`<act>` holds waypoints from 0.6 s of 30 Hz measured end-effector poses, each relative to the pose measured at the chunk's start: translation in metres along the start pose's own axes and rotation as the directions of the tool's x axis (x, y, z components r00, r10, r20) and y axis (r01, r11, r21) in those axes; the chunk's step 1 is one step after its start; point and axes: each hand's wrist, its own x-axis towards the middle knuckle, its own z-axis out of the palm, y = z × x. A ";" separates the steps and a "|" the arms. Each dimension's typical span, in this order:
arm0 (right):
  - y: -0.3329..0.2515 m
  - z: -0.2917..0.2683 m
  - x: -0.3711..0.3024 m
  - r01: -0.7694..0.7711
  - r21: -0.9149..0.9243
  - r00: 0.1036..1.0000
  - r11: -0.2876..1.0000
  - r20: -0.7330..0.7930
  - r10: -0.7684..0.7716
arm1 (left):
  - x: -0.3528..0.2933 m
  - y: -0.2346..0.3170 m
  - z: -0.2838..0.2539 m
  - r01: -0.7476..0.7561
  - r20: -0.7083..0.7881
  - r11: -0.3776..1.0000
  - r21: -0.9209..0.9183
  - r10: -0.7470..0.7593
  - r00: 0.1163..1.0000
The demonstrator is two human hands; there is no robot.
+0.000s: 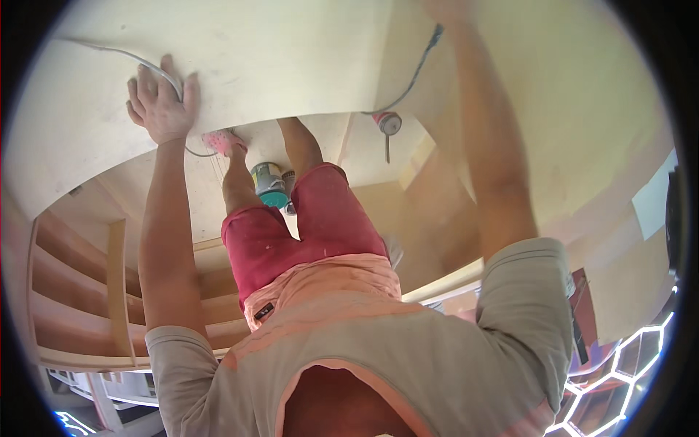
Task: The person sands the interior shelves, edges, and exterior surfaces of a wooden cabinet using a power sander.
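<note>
My left hand [162,109] lies on a pale, smooth panel [291,58] with its fingers spread. A thin grey cable [120,52] runs over the panel to this hand and crosses by its fingers. Further right, my right arm reaches up to the top edge of the view. There my right hand [448,10] is blurred and partly cut off, so its fingers do not show. Close beside it, a dark cable [416,73] hangs in a curve down to the panel's curved edge.
Below the panel's edge stand a teal-and-grey tub [271,186] and a round red-and-grey object with a thin rod [389,125]. My foot wears a pink shoe [220,141]. Curved wooden ribs [80,291] line the left. Bright hexagonal lights [619,375] show at lower right.
</note>
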 end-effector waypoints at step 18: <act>0.121 -0.016 -0.256 -0.391 -0.081 0.918 0.917 0.040 0.395 | -0.002 -0.014 0.023 -0.082 -0.080 0.996 0.034 0.084 0.993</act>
